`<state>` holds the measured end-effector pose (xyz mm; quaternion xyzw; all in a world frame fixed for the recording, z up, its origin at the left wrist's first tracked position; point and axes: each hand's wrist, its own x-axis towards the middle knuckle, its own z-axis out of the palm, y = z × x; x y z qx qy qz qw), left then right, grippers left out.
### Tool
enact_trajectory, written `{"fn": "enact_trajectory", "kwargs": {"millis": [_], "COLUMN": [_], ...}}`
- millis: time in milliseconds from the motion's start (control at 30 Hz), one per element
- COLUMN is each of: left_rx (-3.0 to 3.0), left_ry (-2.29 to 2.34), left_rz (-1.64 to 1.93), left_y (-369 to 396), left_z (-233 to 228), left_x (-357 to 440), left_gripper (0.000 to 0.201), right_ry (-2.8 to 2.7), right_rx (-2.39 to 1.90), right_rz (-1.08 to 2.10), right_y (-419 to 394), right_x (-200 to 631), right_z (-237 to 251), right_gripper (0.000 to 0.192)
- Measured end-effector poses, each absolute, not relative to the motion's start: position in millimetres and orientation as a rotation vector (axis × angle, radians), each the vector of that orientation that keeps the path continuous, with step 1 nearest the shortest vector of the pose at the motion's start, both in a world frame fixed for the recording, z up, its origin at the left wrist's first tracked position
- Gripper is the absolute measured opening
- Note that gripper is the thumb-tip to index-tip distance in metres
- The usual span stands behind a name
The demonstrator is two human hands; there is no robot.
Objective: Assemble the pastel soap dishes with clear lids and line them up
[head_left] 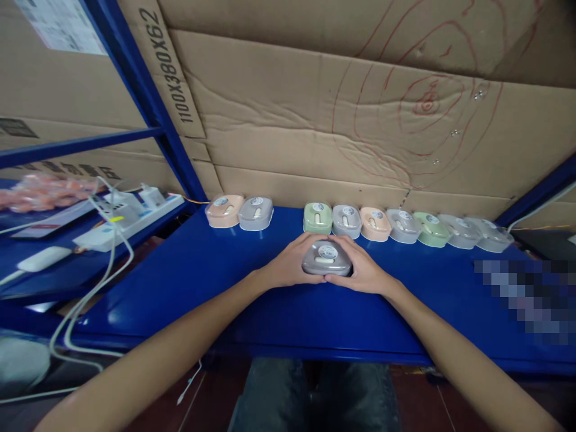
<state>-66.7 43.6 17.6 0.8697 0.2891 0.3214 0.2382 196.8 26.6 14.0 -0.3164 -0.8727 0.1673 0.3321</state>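
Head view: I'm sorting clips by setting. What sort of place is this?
Probably a small workshop or packing station: a blue metal shelf, cardboard sheets lining the wall, and a row of pastel lidded boxes.

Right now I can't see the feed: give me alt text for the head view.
Both hands, left hand and right hand, clasp a grey lidded box on a blue table. Behind it, a row of similar pastel boxes lines a cardboard wall.

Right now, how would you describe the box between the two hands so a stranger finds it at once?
On the blue table, a row of small lidded boxes lines the cardboard wall. The grey box sits alone in front of that row, held between the left hand and the right hand.
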Motion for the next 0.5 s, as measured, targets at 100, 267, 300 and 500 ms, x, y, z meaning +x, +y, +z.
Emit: {"fn": "enact_trajectory", "kwargs": {"millis": [100,267,300,500], "left_rx": [2.383,2.387,2.369,2.333], "left_ry": [0.808,0.802,0.807,0.871], "left_rz": [0.861,0.867,0.881,0.907], "left_y": [45,46,46,52], "left_z": [17,19,19,20], "left_x": [-67,-68,-68,-79], "left_gripper": [0.091,0.112,0.121,0.150], "right_ry": [-2.245,-2.093,-2.059,-1.890], "right_rx": [-0.813,-0.803,-0.808,-0.927], "right_rz": [0.465,0.645,0.689,0.762], "right_y": [28,33,35,47], "right_x": [197,195,195,231], "right_z": [15,13,13,33], "right_gripper": [0.088,0.080,0.078,0.065]}}
